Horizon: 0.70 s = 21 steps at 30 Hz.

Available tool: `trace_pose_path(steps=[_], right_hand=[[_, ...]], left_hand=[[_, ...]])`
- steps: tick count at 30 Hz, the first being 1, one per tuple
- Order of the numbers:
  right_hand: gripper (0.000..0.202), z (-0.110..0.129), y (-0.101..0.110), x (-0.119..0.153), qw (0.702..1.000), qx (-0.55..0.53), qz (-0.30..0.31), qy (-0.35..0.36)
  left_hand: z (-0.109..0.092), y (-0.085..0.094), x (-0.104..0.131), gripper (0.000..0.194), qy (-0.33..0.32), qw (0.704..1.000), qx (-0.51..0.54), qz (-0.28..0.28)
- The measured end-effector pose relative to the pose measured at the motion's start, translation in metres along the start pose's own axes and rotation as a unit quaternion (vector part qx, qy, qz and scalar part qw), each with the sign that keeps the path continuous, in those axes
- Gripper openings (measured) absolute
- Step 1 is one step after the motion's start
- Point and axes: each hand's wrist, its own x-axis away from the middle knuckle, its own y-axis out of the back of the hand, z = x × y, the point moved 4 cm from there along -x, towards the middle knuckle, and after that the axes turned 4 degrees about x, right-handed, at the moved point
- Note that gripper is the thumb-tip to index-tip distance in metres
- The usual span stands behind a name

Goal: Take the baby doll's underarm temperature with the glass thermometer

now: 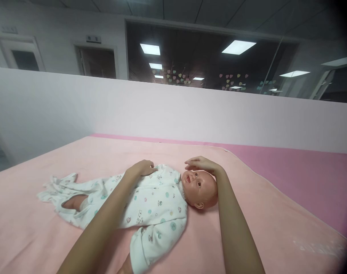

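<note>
Pale pink cloth [247, 213] lies spread beneath a bald, tan plastic baby doll [200, 188] in a white fabric sleepsuit [153, 201] printed with small green, pink and brown figures. The doll lies across the middle of the cloth on its back, head to the right, legs to the left. Its near sleeve reaches toward you, and bare leg shows through an opening in the suit near the crumpled leg ends.

Your left hand [143, 167] rests at the far side of the doll's chest, by the far shoulder, its fingers loosely bent on the suit. You cannot tell from this view whether they pinch any fabric. Your right hand [202, 163] arches over the far side of the doll's head, fingers apart from the thumb and loosely curved, gripping nothing; your wrist is right beside the crown, and whether it touches is unclear.

Beyond the right edge of the cloth shows a darker pink surface [304, 182]. A low white wall [173, 110] runs behind, and above it a large dark glass window [207, 57] carries pastel heart shapes [179, 78].
</note>
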Motion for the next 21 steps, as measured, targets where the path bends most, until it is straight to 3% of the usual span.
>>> trace_pose_path(steps=[4,6,10,15,21], right_hand=[[0.040,0.010,0.003,0.001,0.999,0.026,-0.023,0.026],[0.040,0.018,0.001,0.003,0.999,0.038,-0.019,0.034],[0.039,0.037,-0.005,0.011,0.997,0.059,-0.015,0.051],[0.036,0.054,-0.006,0.021,0.994,0.083,-0.027,0.063],[0.034,0.063,-0.007,0.028,0.992,0.105,-0.029,0.070]], left_hand=[[-0.025,0.012,0.008,0.039,-0.050,0.998,0.010,-0.038],[-0.046,0.017,0.014,0.034,-0.127,0.989,0.051,-0.058],[-0.077,0.009,0.024,0.032,-0.225,0.968,0.113,-0.019],[-0.081,-0.008,0.021,0.030,-0.216,0.971,0.096,0.026],[-0.082,-0.010,0.022,0.032,-0.220,0.968,0.097,0.073]])
